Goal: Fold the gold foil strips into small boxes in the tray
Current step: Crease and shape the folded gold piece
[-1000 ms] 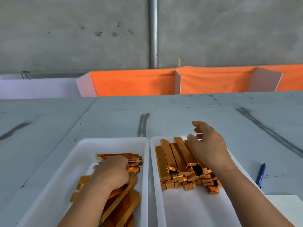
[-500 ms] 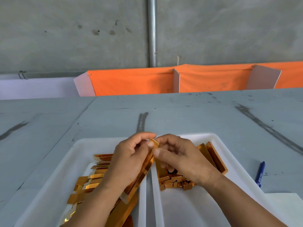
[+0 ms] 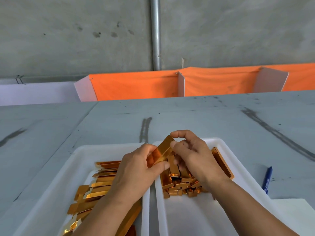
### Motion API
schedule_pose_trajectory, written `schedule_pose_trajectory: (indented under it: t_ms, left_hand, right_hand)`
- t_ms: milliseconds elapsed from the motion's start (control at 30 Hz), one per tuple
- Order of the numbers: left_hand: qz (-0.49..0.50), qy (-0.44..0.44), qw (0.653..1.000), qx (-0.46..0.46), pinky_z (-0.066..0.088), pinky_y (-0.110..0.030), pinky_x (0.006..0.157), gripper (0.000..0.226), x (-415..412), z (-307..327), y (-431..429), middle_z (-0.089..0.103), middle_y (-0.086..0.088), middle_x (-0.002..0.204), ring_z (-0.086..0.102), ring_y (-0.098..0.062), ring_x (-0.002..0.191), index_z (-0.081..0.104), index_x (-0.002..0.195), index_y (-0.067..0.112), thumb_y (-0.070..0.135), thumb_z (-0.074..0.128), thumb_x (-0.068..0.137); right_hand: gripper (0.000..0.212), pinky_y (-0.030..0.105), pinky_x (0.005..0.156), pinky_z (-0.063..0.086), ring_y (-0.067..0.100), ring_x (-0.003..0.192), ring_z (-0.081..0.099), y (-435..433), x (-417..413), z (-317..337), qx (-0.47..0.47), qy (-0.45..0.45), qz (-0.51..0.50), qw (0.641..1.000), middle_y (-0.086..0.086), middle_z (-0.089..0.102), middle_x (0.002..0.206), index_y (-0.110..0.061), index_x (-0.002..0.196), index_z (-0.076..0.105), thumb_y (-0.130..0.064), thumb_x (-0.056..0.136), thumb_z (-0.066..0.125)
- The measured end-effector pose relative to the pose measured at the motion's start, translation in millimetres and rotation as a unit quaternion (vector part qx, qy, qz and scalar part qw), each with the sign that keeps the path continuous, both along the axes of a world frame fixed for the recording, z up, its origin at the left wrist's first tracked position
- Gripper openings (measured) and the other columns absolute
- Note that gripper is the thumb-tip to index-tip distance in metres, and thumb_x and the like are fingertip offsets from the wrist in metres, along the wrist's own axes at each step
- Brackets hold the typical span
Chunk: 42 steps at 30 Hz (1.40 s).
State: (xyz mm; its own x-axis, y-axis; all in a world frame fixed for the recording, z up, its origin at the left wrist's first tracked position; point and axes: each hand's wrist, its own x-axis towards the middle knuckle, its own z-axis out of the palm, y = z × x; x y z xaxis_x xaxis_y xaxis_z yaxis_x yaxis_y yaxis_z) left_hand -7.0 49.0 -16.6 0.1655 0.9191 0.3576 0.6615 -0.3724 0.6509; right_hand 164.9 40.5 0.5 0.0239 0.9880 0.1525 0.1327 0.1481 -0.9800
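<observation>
Half-formed box [image 3: 162, 151] over gap between trays; left hand [image 3: 136, 166] grips lower end, right hand [image 3: 192, 154] pinches upper end at 1 o'clock; step, judged: closing end flap; next: tuck flap, release at 5 o'clock among finished boxes [image 3: 180, 186] in right tray [image 3: 219, 140]; flat strips [image 3: 100, 184] at 8 o'clock.

Stained grey concrete wall [image 3: 68, 40] at the back, metal pipe [image 3: 156, 31] running vertical, far beyond the fingers [image 3: 184, 133] and slightly to their left. Under it, orange cloth [image 3: 136, 86] stretched across white panels [image 3: 271, 80], past the far table edge. Grey tabletop [image 3: 204, 116], scuffed: dark streak [image 3: 144, 128] just ahead-left of the fingers, longer streak [image 3: 272, 132] diagonal off to their right. Board seam [image 3: 85, 120] to their left. Light flat, shadows soft.
</observation>
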Motion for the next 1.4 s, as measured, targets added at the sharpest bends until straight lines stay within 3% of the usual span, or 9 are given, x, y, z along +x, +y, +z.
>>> schedule_pose_trajectory:
  t_ms: [167,300,500,600,733,933,1067,1233,1400]
  left_hand:
    - [-0.113,-0.132,0.977,-0.121,0.057,-0.024,0.074,0.025,-6,2,3,0.070,0.019,0.090,0.067,-0.001,0.086,0.065,0.103,0.041,0.054,0.064,0.082]
    - [-0.154,-0.186,0.950,-0.200,0.054,-0.025,0.067,0.039,-8,6,2,0.073,0.009,0.092,0.071,-0.012,0.082,0.070,0.099,0.036,0.068,0.055,0.081]
    - [-0.023,0.011,0.999,-0.020,0.047,-0.006,0.064,0.066,-6,5,-2,0.059,0.032,0.093,0.057,0.013,0.086,0.053,0.126,0.045,0.079,0.043,0.071]
    - [-0.006,0.035,0.999,0.005,0.050,-0.015,0.076,0.073,-2,6,-4,0.060,0.025,0.107,0.058,0.005,0.091,0.047,0.132,0.045,0.075,0.061,0.068]
    - [0.006,0.083,0.996,0.039,0.053,-0.023,0.080,0.068,4,4,-5,0.062,0.020,0.106,0.058,-0.001,0.091,0.051,0.127,0.041,0.073,0.063,0.068]
    - [0.019,0.085,0.995,0.042,0.048,-0.011,0.069,0.053,7,-1,-3,0.061,0.021,0.095,0.059,-0.001,0.082,0.055,0.122,0.036,0.065,0.060,0.078]
    - [0.043,0.049,0.997,0.035,0.043,-0.004,0.056,0.039,6,0,-2,0.061,0.022,0.080,0.059,0.006,0.070,0.061,0.109,0.037,0.059,0.065,0.077]
    - [0.064,0.033,0.996,0.046,0.040,-0.002,0.050,0.033,8,2,-4,0.060,0.022,0.071,0.058,0.009,0.067,0.062,0.102,0.039,0.058,0.067,0.076]
    - [0.071,0.050,0.994,0.064,0.041,-0.006,0.053,0.034,9,4,-6,0.059,0.020,0.073,0.059,0.002,0.062,0.061,0.103,0.037,0.058,0.066,0.077]
  right_hand:
    - [0.035,0.026,0.063,0.051,0.018,0.071,0.060,3,5,3,-0.015,0.028,0.004,0.999,0.002,0.066,0.106,-0.030,0.111,0.068,-0.004,0.096,0.050]
    - [0.013,0.025,0.057,0.048,0.016,0.064,0.057,3,4,2,-0.011,0.051,0.049,0.997,0.009,0.065,0.076,-0.017,0.097,0.072,-0.015,0.098,0.059]
    - [0.013,0.018,0.045,0.043,0.012,0.043,0.050,5,5,0,-0.029,0.049,-0.034,0.998,0.002,0.061,0.056,-0.012,0.088,0.070,-0.024,0.093,0.068]
    - [0.012,0.020,0.045,0.044,0.012,0.042,0.050,5,3,-1,-0.027,0.044,-0.036,0.998,0.003,0.062,0.055,-0.012,0.090,0.068,-0.023,0.093,0.068]
    - [0.008,0.020,0.044,0.043,0.013,0.042,0.052,5,1,-2,-0.023,0.021,-0.039,0.999,0.003,0.064,0.057,-0.015,0.094,0.066,-0.023,0.094,0.066]
    - [0.007,0.023,0.048,0.045,0.014,0.044,0.054,4,2,-2,-0.005,0.010,-0.035,0.999,0.004,0.066,0.060,-0.026,0.102,0.061,-0.021,0.099,0.057]
    - [0.010,0.028,0.053,0.053,0.012,0.057,0.063,2,1,-4,0.052,-0.040,-0.068,0.996,0.002,0.066,0.067,-0.030,0.090,0.061,-0.022,0.095,0.061]
    - [0.014,0.009,0.063,0.049,0.001,0.076,0.061,1,-3,-7,0.090,-0.141,-0.094,0.981,-0.016,0.066,0.084,-0.038,0.081,0.068,-0.029,0.092,0.066]
    - [0.019,0.005,0.067,0.046,-0.002,0.081,0.059,0,-6,-5,0.104,-0.168,-0.097,0.975,-0.018,0.064,0.090,-0.042,0.083,0.064,-0.026,0.091,0.068]
